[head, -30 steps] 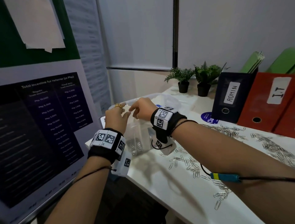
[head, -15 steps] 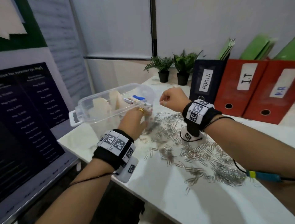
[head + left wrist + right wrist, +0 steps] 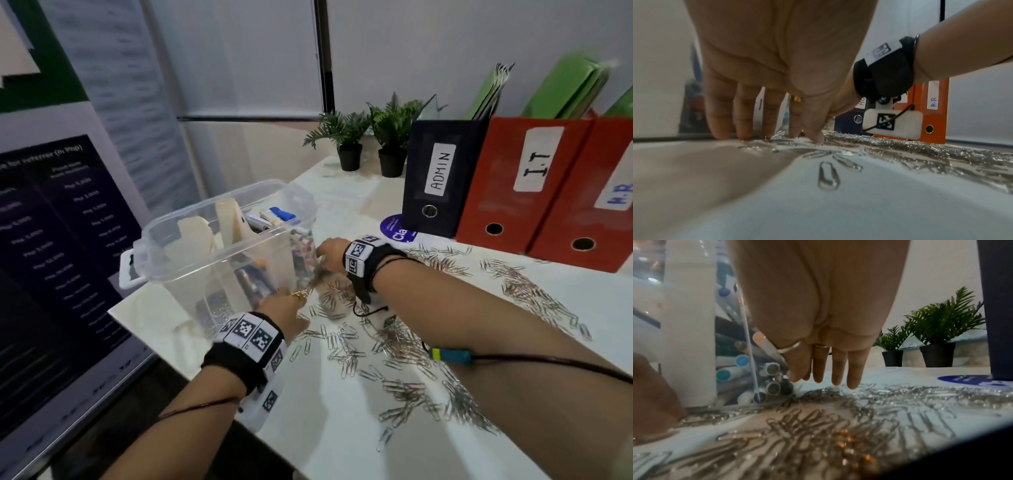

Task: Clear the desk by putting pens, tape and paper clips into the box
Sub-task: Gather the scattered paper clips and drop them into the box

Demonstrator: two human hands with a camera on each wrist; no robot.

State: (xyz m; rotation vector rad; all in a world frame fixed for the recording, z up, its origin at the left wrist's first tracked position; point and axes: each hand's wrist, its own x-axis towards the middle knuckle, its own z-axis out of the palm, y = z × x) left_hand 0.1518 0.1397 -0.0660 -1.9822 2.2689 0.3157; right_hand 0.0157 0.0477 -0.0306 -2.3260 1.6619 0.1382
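Observation:
A clear plastic box point(image 3: 219, 212) stands at the desk's left corner and holds pens point(image 3: 263, 221) and tape rolls point(image 3: 233, 219). Several silver paper clips point(image 3: 404, 342) lie scattered over the white desk point(image 3: 342, 438). My left hand point(image 3: 291, 305) is down beside the box, its straight fingers point(image 3: 744, 129) touching the desk among clips point(image 3: 828, 177). My right hand point(image 3: 323, 255) is at the box's right wall, fingers point(image 3: 836, 369) straight and pointing down just above the clip pile point(image 3: 818, 418). Pen ends point(image 3: 742, 361) show through the box wall. Neither hand holds anything that I can see.
A dark blue ADMIN binder point(image 3: 442, 178) and red binders point(image 3: 524, 185) stand along the back right, with two potted plants point(image 3: 349, 144) beside them. A blue round sticker point(image 3: 397, 229) lies by the binder. A poster board point(image 3: 51, 240) stands left of the desk edge.
Both hands left the box's opening, moved right and dropped onto the paper clips beside it. My view swung right, showing more of the desk and binders.

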